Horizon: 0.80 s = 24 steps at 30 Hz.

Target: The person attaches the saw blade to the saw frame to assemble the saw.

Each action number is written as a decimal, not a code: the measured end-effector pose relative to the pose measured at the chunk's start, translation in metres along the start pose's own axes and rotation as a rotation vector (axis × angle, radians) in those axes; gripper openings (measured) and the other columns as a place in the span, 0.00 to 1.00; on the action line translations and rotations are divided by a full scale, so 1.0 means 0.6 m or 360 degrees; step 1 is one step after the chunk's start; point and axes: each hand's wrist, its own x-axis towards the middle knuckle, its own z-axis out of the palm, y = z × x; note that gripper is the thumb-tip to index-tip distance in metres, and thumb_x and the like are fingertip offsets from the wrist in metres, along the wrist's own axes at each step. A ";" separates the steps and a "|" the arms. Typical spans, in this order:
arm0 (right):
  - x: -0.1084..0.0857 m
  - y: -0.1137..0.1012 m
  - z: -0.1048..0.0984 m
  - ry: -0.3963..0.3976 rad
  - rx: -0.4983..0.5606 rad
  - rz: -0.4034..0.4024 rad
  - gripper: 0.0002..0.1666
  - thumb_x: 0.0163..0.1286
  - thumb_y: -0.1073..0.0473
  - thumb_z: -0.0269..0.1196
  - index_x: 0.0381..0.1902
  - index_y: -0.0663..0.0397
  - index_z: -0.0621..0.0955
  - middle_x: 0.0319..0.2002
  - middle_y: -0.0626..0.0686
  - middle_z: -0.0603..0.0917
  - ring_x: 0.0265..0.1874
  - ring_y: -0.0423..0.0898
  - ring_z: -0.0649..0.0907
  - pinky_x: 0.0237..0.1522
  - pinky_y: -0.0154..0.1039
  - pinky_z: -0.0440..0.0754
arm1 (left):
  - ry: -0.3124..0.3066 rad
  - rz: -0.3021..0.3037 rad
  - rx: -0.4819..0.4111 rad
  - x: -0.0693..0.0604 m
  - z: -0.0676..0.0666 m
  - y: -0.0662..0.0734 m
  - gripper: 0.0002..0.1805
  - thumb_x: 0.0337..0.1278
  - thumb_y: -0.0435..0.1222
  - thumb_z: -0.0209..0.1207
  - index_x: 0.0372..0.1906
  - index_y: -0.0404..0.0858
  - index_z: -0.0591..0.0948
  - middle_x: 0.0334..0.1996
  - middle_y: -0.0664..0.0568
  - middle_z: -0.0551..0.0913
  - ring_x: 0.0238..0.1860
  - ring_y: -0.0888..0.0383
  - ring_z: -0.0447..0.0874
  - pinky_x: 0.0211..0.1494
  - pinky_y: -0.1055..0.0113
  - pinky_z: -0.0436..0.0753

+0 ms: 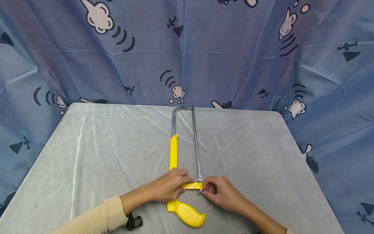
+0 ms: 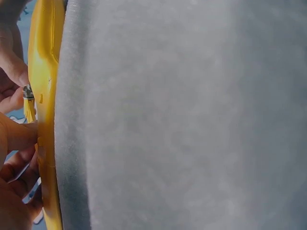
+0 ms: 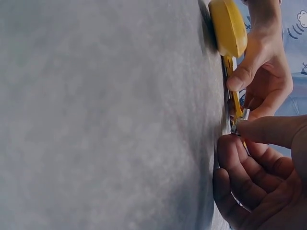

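A hacksaw with a yellow handle (image 1: 189, 214) and a metal front frame lies flat on the grey cloth, its blade (image 1: 196, 146) on the right side. My left hand (image 1: 168, 186) grips the yellow frame above the handle, its fingers reaching the short yellow arm (image 1: 193, 186). At the end of that arm, my right hand (image 1: 223, 194) pinches the small metal wing nut (image 1: 200, 192) between thumb and finger. The right wrist view shows the thumb on the nut (image 3: 235, 128) and the other fingers curled beside it. In the left wrist view the yellow frame (image 2: 46, 115) stands along the left edge.
The grey cloth (image 1: 117, 139) covers the table. A blue patterned curtain (image 1: 146, 65) hangs behind and at both sides. A black object (image 1: 134, 222) shows beside the left cuff.
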 end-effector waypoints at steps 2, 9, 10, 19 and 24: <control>0.000 -0.001 0.000 0.0004 -0.0001 0.0012 0.08 0.61 0.66 0.70 0.27 0.50 0.80 0.23 0.39 0.79 0.22 0.32 0.77 0.25 0.32 0.78 | 0.0005 0.0005 0.0005 0.000 0.000 0.000 0.18 0.54 0.30 0.65 0.52 0.41 0.84 0.34 0.57 0.76 0.37 0.64 0.71 0.50 0.68 0.72; -0.001 -0.003 0.004 0.0013 0.0057 0.0056 0.09 0.59 0.65 0.72 0.26 0.51 0.81 0.21 0.40 0.81 0.20 0.32 0.78 0.23 0.32 0.79 | 0.0012 0.0016 0.0021 0.000 0.000 0.000 0.19 0.53 0.30 0.66 0.52 0.42 0.84 0.34 0.57 0.76 0.37 0.64 0.71 0.50 0.68 0.72; -0.001 -0.004 0.005 0.0014 0.0072 0.0060 0.09 0.58 0.64 0.72 0.26 0.51 0.80 0.21 0.40 0.81 0.20 0.32 0.78 0.23 0.32 0.79 | 0.0011 0.0016 0.0022 0.000 0.000 0.000 0.19 0.53 0.30 0.65 0.52 0.42 0.84 0.34 0.57 0.76 0.37 0.64 0.71 0.50 0.68 0.72; 0.004 -0.013 0.014 0.0108 0.0055 0.0070 0.13 0.57 0.58 0.74 0.22 0.49 0.79 0.20 0.40 0.78 0.18 0.33 0.77 0.21 0.32 0.78 | 0.0010 0.0016 0.0006 0.000 0.001 -0.002 0.18 0.53 0.30 0.65 0.51 0.41 0.84 0.34 0.58 0.75 0.37 0.65 0.71 0.50 0.68 0.72; 0.007 -0.013 0.016 0.0142 0.0020 0.0075 0.14 0.58 0.58 0.73 0.20 0.48 0.78 0.17 0.39 0.76 0.16 0.32 0.75 0.18 0.31 0.75 | 0.0007 0.0013 0.0010 0.000 0.000 -0.001 0.18 0.53 0.30 0.66 0.52 0.42 0.84 0.34 0.58 0.75 0.37 0.65 0.71 0.49 0.68 0.72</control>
